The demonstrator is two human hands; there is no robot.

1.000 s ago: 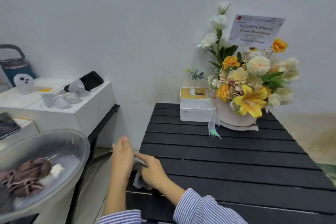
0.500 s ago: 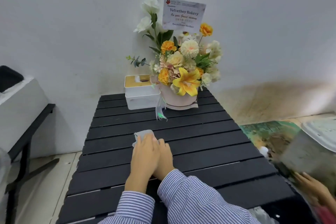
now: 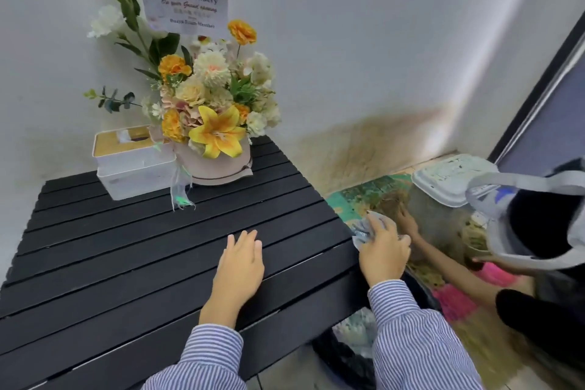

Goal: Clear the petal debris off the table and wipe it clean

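The black slatted table (image 3: 126,263) fills the lower left of the head view, and I see no petals on its slats. My left hand (image 3: 240,266) rests flat on the table near the middle, fingers straight. At the table's right edge my right hand (image 3: 383,250) holds a crumpled pale grey cloth (image 3: 368,226), which pokes out past my fingers and just beyond the edge.
A flower arrangement (image 3: 209,111) in a pale pot and a white tissue box (image 3: 133,161) stand at the table's back. A black-lined bin (image 3: 348,355) sits under the right edge. Another person's hand (image 3: 408,223) works on the floor to the right, by a white-lidded container (image 3: 452,177).
My right hand has swept the cloth from the table's middle to its right edge. My left hand has come off the right one and lies alone on the slats. The view turned right.
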